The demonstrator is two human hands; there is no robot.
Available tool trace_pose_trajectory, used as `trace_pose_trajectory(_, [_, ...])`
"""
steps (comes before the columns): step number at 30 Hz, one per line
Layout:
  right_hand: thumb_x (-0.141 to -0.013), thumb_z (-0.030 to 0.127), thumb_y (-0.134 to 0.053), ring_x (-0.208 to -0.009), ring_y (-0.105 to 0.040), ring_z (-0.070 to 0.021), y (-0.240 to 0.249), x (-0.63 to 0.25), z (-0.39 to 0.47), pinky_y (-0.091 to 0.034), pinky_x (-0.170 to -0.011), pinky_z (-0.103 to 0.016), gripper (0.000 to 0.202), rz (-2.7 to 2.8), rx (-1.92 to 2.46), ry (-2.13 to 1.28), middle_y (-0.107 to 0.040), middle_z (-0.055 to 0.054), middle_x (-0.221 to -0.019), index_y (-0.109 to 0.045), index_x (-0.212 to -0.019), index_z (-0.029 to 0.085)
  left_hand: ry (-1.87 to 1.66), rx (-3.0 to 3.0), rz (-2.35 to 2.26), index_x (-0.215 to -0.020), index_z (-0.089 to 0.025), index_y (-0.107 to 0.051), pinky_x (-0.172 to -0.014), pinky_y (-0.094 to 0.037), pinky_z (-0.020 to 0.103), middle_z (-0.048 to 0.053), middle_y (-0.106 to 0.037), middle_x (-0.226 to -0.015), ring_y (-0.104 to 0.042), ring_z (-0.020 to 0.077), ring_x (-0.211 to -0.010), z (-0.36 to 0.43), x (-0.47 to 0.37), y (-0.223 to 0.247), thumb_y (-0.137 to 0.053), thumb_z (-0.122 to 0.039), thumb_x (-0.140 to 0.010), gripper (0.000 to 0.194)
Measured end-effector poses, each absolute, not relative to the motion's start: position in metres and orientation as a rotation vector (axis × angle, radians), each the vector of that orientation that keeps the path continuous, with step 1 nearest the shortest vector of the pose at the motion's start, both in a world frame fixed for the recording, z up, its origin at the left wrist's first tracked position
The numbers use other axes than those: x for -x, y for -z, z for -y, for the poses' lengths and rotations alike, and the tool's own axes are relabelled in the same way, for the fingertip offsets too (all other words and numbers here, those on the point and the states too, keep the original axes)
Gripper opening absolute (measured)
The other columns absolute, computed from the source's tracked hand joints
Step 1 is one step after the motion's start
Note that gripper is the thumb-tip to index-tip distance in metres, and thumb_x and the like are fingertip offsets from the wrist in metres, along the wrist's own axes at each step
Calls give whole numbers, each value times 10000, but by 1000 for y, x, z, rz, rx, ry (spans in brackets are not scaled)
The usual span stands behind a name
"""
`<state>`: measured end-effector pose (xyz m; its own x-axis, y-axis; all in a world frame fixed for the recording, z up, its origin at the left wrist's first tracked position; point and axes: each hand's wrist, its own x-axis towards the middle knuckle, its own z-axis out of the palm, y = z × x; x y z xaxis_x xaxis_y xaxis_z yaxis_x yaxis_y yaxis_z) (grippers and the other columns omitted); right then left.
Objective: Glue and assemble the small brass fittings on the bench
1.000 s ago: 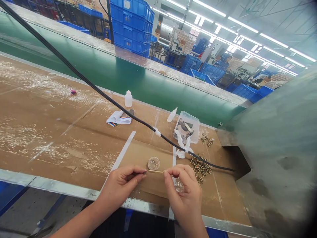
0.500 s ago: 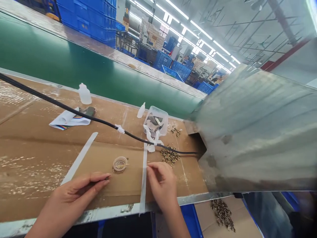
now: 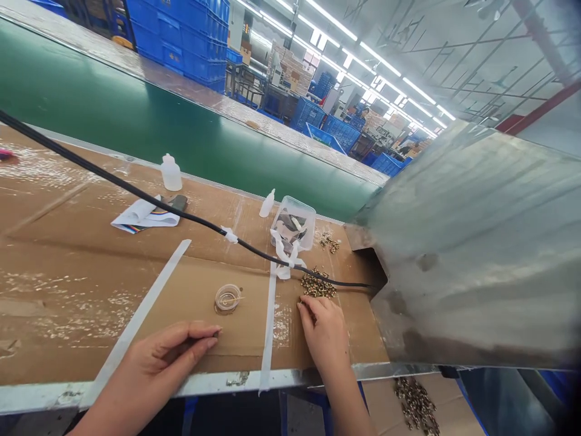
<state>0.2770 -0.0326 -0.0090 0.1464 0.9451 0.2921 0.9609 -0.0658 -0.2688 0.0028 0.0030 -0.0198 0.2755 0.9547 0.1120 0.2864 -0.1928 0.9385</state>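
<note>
My left hand is closed in a pinch over the cardboard, with a tiny dark bit just visible between thumb and forefinger, too small to name. Beyond it stands a small round clear dish with a thin stick lying across its rim. My right hand reaches the near edge of a pile of small brass-coloured metal parts. Its thumb and forefinger are pinched together, and what lies between them cannot be made out. A smaller group of the same parts lies farther back.
A black cable crosses above the bench. Behind it are a clear plastic tub, two white bottles and a folded cloth. At right rises a large sheet-metal housing. A green conveyor belt runs along the back.
My right hand has moved right, from beside the white tape strip to the pile's near edge. The left hand keeps its pinch near the dish. The camera view has shifted slightly.
</note>
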Motion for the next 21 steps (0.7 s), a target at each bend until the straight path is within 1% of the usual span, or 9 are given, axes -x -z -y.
trace_pose_trajectory(4, [-942,255,-481,-815,-604,-199,10,-279,34,-461,-744,-311,226,1859,1964,9,-649,-80,-850,-690,-928,170,-914,-1641,-1132,-839,-266,-752,-703,-584,199,8,-768,-851,-725,199,-784,1,-4,23,-668,-384,-770,160])
trace_pose_trajectory(7, [-948,313,-467,-846,-611,-198,11,-277,37,-472,-747,-309,252,1745,1898,-69,-644,-85,-922,-681,-948,180,-865,-1609,-1105,-864,-252,-741,-720,-580,208,21,-762,-872,-719,199,-808,3,-2,27,-644,-369,-798,166])
trace_pose_trajectory(9, [-942,356,-473,-820,-628,-191,11,-274,37,-482,-726,-300,261,1605,1859,-171,-657,-77,-922,-667,-955,181,-847,-1598,-1097,-878,-245,-735,-742,-576,216,27,-760,-887,-716,200,-824,5,-1,28,-634,-366,-810,171])
trace_pose_trajectory(11, [-927,408,-492,-731,-641,-179,10,-269,37,-494,-676,-289,285,1420,1828,-367,-672,-60,-855,-652,-938,173,-844,-1591,-1105,-883,-242,-732,-759,-575,224,30,-760,-893,-715,205,-833,5,-1,29,-633,-372,-811,178])
trace_pose_trajectory(14, [-878,459,-568,-626,-633,-155,8,-260,35,-513,-619,-273,312,1093,1692,-777,-664,-32,-757,-646,-940,163,-842,-1573,-1111,-883,-238,-731,-761,-579,237,32,-762,-887,-716,213,-832,5,-1,28,-640,-381,-805,187])
trace_pose_trajectory(17, [-822,434,-663,-609,-628,-139,7,-246,38,-526,-625,-268,305,853,1496,-1088,-659,-18,-710,-658,-953,159,-839,-1521,-1062,-887,-230,-729,-764,-586,260,39,-762,-888,-719,217,-820,5,-3,28,-630,-370,-814,186])
trace_pose_trajectory(21, [-765,385,-740,-666,-647,-147,9,-223,45,-536,-681,-283,299,782,1374,-1286,-680,-28,-744,-695,-964,168,-857,-1497,-1037,-882,-218,-725,-749,-591,277,44,-756,-864,-716,209,-781,6,-4,27,-620,-332,-824,165])
